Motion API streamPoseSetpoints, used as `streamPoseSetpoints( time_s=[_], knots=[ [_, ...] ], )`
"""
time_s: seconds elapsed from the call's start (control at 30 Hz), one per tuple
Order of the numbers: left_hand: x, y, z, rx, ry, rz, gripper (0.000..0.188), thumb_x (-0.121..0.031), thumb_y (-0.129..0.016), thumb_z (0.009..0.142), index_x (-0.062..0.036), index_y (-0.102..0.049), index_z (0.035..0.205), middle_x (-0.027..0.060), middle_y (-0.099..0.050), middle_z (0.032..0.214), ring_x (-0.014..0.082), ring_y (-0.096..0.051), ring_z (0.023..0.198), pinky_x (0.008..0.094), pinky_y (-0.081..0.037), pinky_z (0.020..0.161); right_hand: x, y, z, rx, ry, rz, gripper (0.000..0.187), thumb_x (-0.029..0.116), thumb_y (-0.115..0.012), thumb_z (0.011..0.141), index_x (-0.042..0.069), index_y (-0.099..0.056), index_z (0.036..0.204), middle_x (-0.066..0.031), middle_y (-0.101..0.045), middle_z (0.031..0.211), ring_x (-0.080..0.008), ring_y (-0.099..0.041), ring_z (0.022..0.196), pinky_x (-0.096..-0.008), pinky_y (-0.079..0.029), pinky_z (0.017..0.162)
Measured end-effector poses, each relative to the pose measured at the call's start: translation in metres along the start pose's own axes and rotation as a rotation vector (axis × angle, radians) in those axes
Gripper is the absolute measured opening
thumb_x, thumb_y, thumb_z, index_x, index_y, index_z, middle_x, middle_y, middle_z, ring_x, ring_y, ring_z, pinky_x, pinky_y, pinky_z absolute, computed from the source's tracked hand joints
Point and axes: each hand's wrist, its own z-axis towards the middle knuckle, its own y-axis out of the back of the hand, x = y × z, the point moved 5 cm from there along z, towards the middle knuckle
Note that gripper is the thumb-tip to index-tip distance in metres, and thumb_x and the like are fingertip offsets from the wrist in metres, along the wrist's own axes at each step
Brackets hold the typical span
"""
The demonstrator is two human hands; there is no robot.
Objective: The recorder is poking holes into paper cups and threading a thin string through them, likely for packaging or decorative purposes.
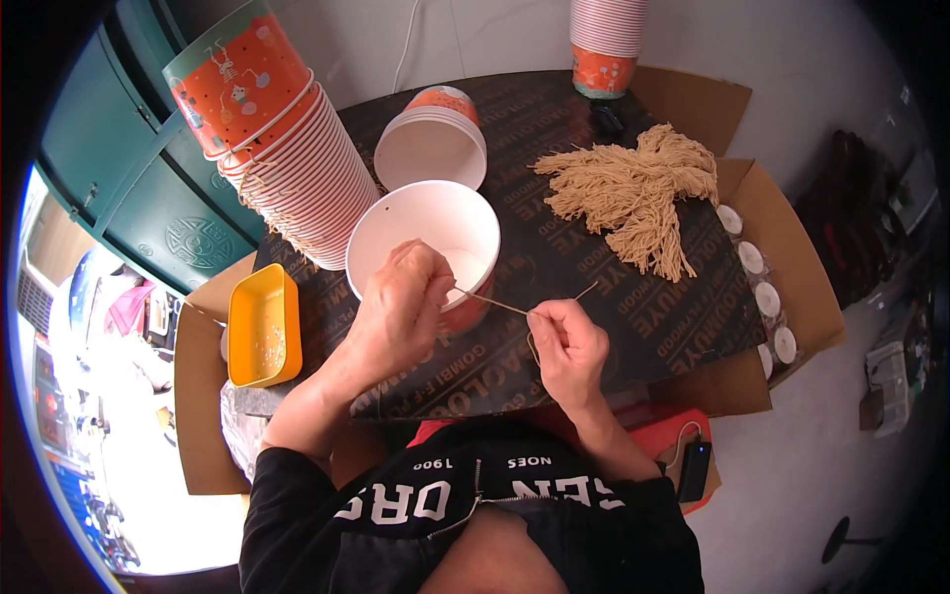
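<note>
A paper bucket (423,216), white inside and orange outside, stands tilted on the dark table in front of me, its mouth toward me. A small hole shows near its far rim. My left hand (404,302) is closed at the bucket's near rim, pinching one part of a thin tan string (500,303); its fingertips are partly hidden. To the right, my right hand (571,348) pinches the same string between thumb and fingers. The string runs taut between both hands, with a free end sticking out past the right hand and a loop hanging below it.
Left stands a tall leaning stack of orange buckets (297,163), near a yellow tray (265,327). Behind lie nested buckets (432,148). A pile of tan strings (638,188) covers the table's right; another bucket stack (606,49) stands far back. Open cardboard boxes (792,257) flank the table (534,371).
</note>
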Motion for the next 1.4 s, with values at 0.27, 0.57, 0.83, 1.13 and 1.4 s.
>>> streamPoseSetpoints(
  time_s=[0.27,0.57,0.83,1.13,1.4],
  knots=[
    [0.006,-0.002,-0.005,-0.031,0.182,-0.062,0.004,0.002,-0.059,0.089,0.0021,-0.055,0.090,0.0199,-0.062,0.079,0.0356,-0.064,0.073,0.0405,-0.051,0.064,-0.001,-0.002,-0.002,0.024,0.069,-0.070,0.006,0.002,-0.065,0.094,0.000,-0.061,0.090,0.0028,-0.052,0.065,-0.0022,-0.045,0.058,-0.0210,-0.037,0.051],
    [0.032,0.046,0.013,0.166,0.067,0.116,0.031,0.012,-0.051,0.079,0.0007,-0.064,0.104,0.0162,-0.067,0.106,0.0334,-0.062,0.103,0.0397,-0.050,0.092,-0.014,0.015,0.019,0.031,-0.068,-0.027,0.008,0.006,-0.063,0.096,-0.001,-0.063,0.091,0.0046,-0.051,0.069,-0.0019,-0.044,0.063,-0.0203,-0.038,0.056],
    [0.057,0.052,-0.013,0.246,-0.029,0.522,0.024,0.006,-0.065,0.075,-0.0047,-0.073,0.095,0.0131,-0.047,0.150,0.0396,-0.032,0.144,0.0490,-0.028,0.119,-0.015,0.038,0.029,-0.094,-0.220,0.489,0.016,0.015,-0.056,0.103,0.001,-0.061,0.107,0.0071,-0.044,0.069,-0.0009,-0.036,0.055,-0.0185,-0.029,0.049],
    [-0.005,-0.006,-0.022,0.112,-0.042,0.432,0.020,-0.004,-0.071,0.081,-0.0044,-0.061,0.097,0.0147,-0.063,0.077,0.0327,-0.064,0.089,0.0504,-0.045,0.103,0.017,0.026,0.017,0.008,-0.218,0.812,0.018,0.017,-0.055,0.102,0.000,-0.059,0.106,0.0034,-0.044,0.073,-0.0059,-0.040,0.058,-0.0223,-0.032,0.052],
    [-0.047,-0.031,-0.011,-0.316,-0.310,0.029,0.031,0.009,-0.065,0.080,0.0052,-0.060,0.110,0.0200,-0.064,0.102,0.0373,-0.064,0.087,0.0416,-0.052,0.076,0.014,0.001,0.024,0.088,-0.394,1.416,0.025,0.026,-0.048,0.101,0.004,-0.060,0.103,-0.0021,-0.048,0.085,-0.0139,-0.043,0.070,-0.0295,-0.037,0.063]
  ],
)
